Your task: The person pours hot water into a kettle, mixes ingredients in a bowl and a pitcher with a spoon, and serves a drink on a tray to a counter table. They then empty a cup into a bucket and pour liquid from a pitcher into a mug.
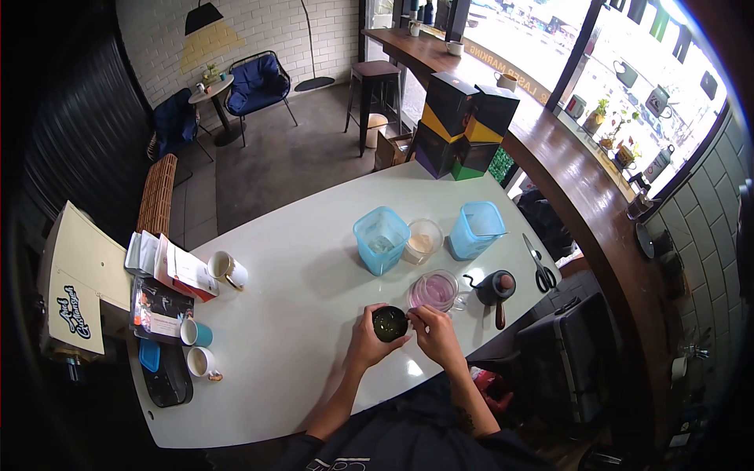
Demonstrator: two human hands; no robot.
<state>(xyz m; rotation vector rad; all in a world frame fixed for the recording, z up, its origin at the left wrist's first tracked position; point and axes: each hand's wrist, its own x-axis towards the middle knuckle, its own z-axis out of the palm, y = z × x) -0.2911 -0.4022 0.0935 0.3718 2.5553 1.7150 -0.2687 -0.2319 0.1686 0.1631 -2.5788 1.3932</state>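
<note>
My left hand (369,339) is wrapped round a small dark round cup (389,323) with light specks on its dark greenish inside. At the cup's right rim, my right hand (437,339) has its fingers pinched together; what they hold, if anything, is too small to make out. Just beyond the right hand stands a clear glass cup (434,290) of pinkish liquid. Farther back are two light-blue plastic containers, the left one (381,242) and the right one (477,230), with a clear tub (422,241) of beige contents between them. A dark gooseneck kettle (496,288) is to the right.
Scissors (540,264) lie at the white table's (290,314) right edge. Stacked dark boxes (458,125) stand at its far corner. On the left are mugs (226,271), papers (179,267) and a black tray (170,385). A wooden counter (581,196) runs along the window.
</note>
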